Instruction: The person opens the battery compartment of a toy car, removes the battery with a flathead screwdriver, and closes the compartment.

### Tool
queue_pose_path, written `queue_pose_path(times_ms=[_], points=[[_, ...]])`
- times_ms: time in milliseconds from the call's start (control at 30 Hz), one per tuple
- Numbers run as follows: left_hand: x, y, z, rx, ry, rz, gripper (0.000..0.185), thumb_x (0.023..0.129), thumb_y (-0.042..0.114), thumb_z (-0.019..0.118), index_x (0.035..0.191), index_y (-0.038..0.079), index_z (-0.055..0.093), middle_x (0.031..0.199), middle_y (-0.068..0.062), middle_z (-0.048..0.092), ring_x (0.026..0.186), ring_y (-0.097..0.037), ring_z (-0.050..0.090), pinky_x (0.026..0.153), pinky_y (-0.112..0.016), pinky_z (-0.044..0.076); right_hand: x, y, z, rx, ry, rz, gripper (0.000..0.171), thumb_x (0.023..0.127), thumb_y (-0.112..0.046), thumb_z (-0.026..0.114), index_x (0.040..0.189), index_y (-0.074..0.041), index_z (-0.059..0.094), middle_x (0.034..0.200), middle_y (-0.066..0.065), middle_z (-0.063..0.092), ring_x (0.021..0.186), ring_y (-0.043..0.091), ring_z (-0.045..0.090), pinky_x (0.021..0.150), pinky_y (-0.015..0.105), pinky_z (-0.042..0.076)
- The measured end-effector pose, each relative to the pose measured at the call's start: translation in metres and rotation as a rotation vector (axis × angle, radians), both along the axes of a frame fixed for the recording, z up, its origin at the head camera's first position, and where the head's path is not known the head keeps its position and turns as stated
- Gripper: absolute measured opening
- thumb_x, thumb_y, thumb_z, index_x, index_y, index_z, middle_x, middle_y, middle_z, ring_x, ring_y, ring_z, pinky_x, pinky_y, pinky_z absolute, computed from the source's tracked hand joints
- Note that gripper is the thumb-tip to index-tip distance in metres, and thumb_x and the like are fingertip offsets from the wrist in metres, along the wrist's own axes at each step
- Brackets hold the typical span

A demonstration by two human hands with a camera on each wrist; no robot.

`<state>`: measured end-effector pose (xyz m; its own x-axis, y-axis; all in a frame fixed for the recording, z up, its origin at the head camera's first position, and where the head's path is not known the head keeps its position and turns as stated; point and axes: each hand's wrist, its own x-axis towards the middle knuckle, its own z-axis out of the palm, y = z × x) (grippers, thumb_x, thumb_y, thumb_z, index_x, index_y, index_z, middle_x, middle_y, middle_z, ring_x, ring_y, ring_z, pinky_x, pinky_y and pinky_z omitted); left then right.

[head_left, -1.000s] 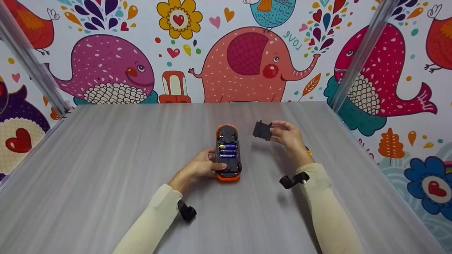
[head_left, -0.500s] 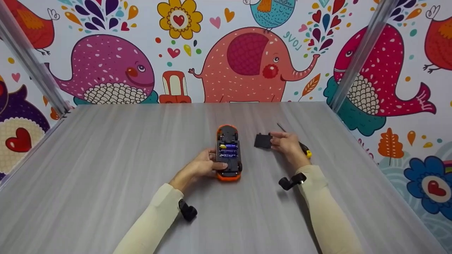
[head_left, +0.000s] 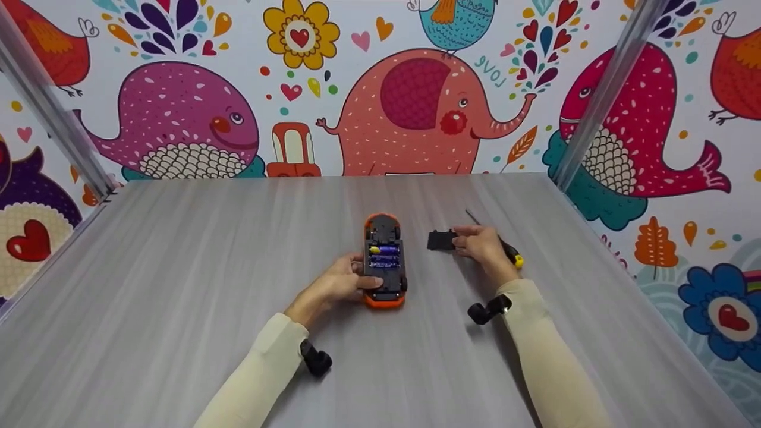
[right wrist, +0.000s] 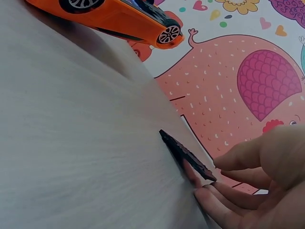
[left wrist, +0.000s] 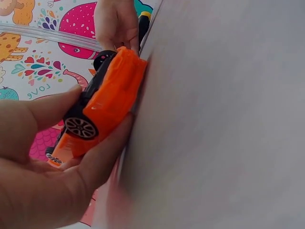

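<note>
Hidden or unclear: the body of the small orange plastic toy car [head_left: 384, 261] faces down, so the head view shows only its black underside; the left wrist view shows one side and a wheel. The shaft of the black-and-yellow-handled screwdriver [head_left: 510, 254] pokes out past the right hand at about 12 o'clock; its middle is covered by the hand. Whether the cover's far edge lies flat on the table cannot be told.
Toy car: upside down on the grey wood-grain table [head_left: 178, 285], near its middle, long axis running 12 to 6 o'clock. Open battery bay shows purple-and-yellow cylindrical batteries [head_left: 384, 254] lying crosswise; their count is hard to make out.
Left hand [head_left: 343, 283]: at 8 o'clock of the car, thumb and fingers curled round its near end and pinching the sides.
Flat black plastic battery cover [head_left: 441, 240]: at 3 o'clock of the car, apart from it, low on the table.
Right hand [head_left: 484, 246]: at 3 o'clock of the cover, fingertips [right wrist: 202, 183] pinching its near edge; in the right wrist view the cover sits slightly tilted against the table.
Surroundings: cartoon-animal wallpaper [head_left: 416, 101] behind and at both sides; cream sleeves [head_left: 535, 351] cut off at the lower edge.
</note>
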<state>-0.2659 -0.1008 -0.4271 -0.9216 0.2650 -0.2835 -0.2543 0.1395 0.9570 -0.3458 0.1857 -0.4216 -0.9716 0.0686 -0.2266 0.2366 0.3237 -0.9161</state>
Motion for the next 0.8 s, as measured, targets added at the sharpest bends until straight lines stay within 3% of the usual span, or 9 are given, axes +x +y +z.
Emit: queue_pose_path(times_ms=[133, 267, 500, 633, 800], points=[[0.0, 0.0, -0.001, 0.002, 0.002, 0.008, 0.059, 0.09, 0.0, 0.071, 0.142, -0.003, 0.043, 0.129, -0.022, 0.062, 0.104, -0.021, 0.066, 0.086, -0.036, 0.059, 0.001, 0.0, 0.003, 0.042, -0.004, 0.035, 0.042, 0.098, -0.009, 0.06, 0.139, -0.002, 0.058, 0.145, 0.019, 0.056, 0.118, 0.022, 0.062, 0.089, 0.026, 0.058], [0.001, 0.002, 0.0, 0.017, 0.003, -0.001, 0.059, 0.09, 0.0, 0.07, 0.142, -0.004, 0.042, 0.13, -0.022, 0.061, 0.104, -0.022, 0.066, 0.086, -0.036, 0.059, 0.004, 0.005, 0.009, 0.112, 0.016, 0.071, 0.039, 0.098, -0.013, 0.058, 0.136, -0.002, 0.06, 0.14, 0.018, 0.059, 0.112, 0.02, 0.062, 0.085, 0.024, 0.057], [0.001, 0.003, 0.0, 0.048, -0.007, 0.005, 0.061, 0.09, -0.004, 0.068, 0.143, -0.005, 0.038, 0.131, -0.023, 0.061, 0.104, -0.022, 0.068, 0.088, -0.038, 0.059, 0.014, 0.028, 0.021, 0.392, 0.129, 0.19, 0.033, 0.099, -0.017, 0.056, 0.126, 0.0, 0.065, 0.128, 0.019, 0.064, 0.104, 0.023, 0.056, 0.087, 0.03, 0.049], [0.0, 0.002, -0.001, 0.042, -0.001, 0.002, 0.059, 0.09, -0.003, 0.069, 0.142, -0.005, 0.041, 0.13, -0.023, 0.062, 0.102, -0.021, 0.067, 0.087, -0.037, 0.059, 0.018, 0.047, 0.021, 0.479, 0.174, 0.182, 0.033, 0.099, -0.018, 0.058, 0.125, 0.001, 0.065, 0.124, 0.02, 0.065, 0.102, 0.026, 0.055, 0.088, 0.034, 0.047], [-0.002, 0.001, -0.002, 0.052, 0.005, -0.028, 0.053, 0.09, -0.003, 0.068, 0.139, -0.004, 0.046, 0.129, -0.023, 0.062, 0.101, -0.02, 0.067, 0.085, -0.035, 0.059, 0.024, 0.069, 0.018, 0.527, 0.291, 0.098, 0.029, 0.096, -0.011, 0.06, 0.121, 0.002, 0.068, 0.116, 0.022, 0.068, 0.098, 0.029, 0.059, 0.081, 0.032, 0.046]])
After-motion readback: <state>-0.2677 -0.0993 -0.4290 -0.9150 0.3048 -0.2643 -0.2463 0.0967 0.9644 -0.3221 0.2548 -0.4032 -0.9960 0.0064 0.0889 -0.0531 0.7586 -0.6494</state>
